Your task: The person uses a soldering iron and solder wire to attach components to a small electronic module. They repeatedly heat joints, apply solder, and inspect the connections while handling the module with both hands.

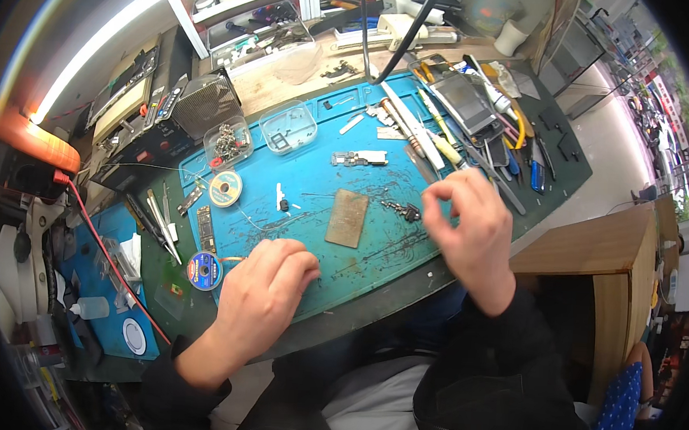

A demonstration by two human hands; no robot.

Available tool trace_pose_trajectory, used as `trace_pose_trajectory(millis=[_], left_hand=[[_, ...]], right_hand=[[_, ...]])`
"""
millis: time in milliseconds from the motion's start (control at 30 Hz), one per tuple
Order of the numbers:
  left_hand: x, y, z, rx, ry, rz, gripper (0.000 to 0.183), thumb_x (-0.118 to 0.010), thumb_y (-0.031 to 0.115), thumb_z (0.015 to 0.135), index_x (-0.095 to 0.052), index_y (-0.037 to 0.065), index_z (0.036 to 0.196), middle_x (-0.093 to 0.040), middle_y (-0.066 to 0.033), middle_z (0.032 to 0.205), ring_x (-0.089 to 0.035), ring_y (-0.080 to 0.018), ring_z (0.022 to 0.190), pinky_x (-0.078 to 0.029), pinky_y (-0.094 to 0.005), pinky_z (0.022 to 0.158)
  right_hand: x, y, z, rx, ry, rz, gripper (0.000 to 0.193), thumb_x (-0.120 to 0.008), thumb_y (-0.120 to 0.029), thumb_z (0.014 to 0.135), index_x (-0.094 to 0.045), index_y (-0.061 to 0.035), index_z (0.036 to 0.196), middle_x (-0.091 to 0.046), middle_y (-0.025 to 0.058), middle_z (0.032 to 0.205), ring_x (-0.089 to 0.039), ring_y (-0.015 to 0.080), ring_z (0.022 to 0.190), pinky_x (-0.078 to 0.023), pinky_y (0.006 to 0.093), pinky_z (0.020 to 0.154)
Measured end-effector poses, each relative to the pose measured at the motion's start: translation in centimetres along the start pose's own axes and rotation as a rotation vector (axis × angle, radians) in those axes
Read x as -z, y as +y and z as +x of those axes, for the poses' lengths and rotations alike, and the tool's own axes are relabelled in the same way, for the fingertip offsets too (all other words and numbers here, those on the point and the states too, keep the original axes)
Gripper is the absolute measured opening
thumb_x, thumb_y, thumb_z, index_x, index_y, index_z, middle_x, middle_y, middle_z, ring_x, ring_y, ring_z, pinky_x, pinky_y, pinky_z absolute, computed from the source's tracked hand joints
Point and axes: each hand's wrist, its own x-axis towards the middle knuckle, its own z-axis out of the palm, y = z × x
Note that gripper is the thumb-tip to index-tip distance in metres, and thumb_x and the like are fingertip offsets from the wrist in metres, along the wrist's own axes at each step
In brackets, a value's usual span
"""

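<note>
Over the near edge of the blue work mat (309,287), my left hand (262,292) has its fingers curled together; whatever they may hold is hidden. My right hand (474,233) is raised at the mat's right side, thumb and forefinger closed in a pinch. Anything between those tips is too small to make out. Just left of the right hand lies a cluster of small dark parts (403,211). Between the hands sits a worn brown rectangular plate (347,217). Beyond it is a small circuit board with a white part (359,158). A blue-labelled spool (204,271) stands beside my left hand.
A yellowish wire spool (225,188) and two clear plastic boxes (288,126) (228,142) stand on the left of the mat. Pens, screwdrivers, pliers and a phone-like device (461,100) crowd the far right. A black cable (404,43) hangs down at the back.
</note>
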Motion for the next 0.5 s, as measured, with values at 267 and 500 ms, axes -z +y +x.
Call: trace_pose_trajectory(millis=[267,500], left_hand=[[1.3,-0.1,0.2,0.308,0.049,-0.526,0.02,-0.067,-0.005,0.104,-0.072,-0.004,0.124,-0.071,-0.0106,0.103,-0.071,-0.0163,0.083,-0.058,-0.0279,0.068],[1.9,-0.5,1.1,0.53,0.083,-0.968,0.016,-0.066,0.0,0.108,-0.074,-0.004,0.122,-0.074,-0.0117,0.118,-0.075,-0.0159,0.098,-0.065,-0.0276,0.073]], right_hand=[[1.9,0.7,0.4,0.015,-0.171,-0.001,0.016,-0.083,-0.014,0.092,-0.078,-0.0079,0.106,-0.07,0.0063,0.098,-0.072,0.0281,0.086,-0.058,0.0372,0.074],[0.7,0.1,0.3,-0.058,-0.353,0.114,0.018,-0.084,-0.012,0.092,-0.074,-0.0064,0.106,-0.07,0.0075,0.1,-0.074,0.0253,0.081,-0.058,0.036,0.073]])
